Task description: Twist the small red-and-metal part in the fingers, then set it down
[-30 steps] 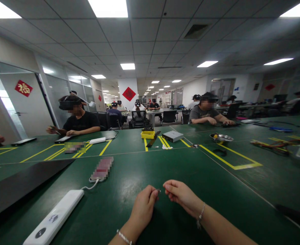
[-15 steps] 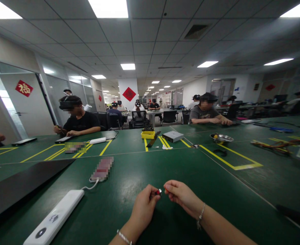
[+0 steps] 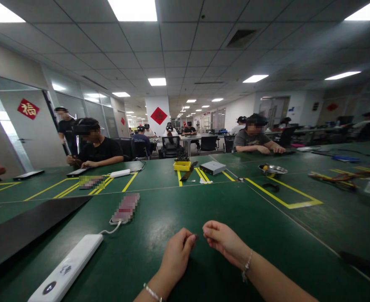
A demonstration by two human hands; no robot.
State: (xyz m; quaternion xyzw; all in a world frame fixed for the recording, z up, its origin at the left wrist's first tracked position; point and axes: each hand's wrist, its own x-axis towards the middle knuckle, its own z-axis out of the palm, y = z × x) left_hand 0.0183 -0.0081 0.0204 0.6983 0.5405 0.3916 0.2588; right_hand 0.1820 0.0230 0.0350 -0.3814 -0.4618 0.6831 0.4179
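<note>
Both hands rest on the green table (image 3: pixel 159 226) near its front edge, fingertips almost meeting. My left hand (image 3: pixel 176 256) is curled into a pinch, and a tiny dark thing shows at its fingertips, too small to name. My right hand (image 3: pixel 222 240) is also curled, fingers pressed together, just to the right of the left one. I cannot see what, if anything, it holds. Each wrist wears a thin bracelet.
A white power bank (image 3: pixel 65 270) lies at the left, cabled to a phone (image 3: pixel 125 208). A dark flat panel (image 3: pixel 24 228) lies further left. Farther off are a yellow bin (image 3: pixel 182 165), a grey box (image 3: pixel 213 167) and a metal bowl (image 3: pixel 272 169). Other people sit across the table.
Half a second ago a small red and silver piece showed between my fingertips; now only a dark speck shows. A person has walked into view at the back left.
</note>
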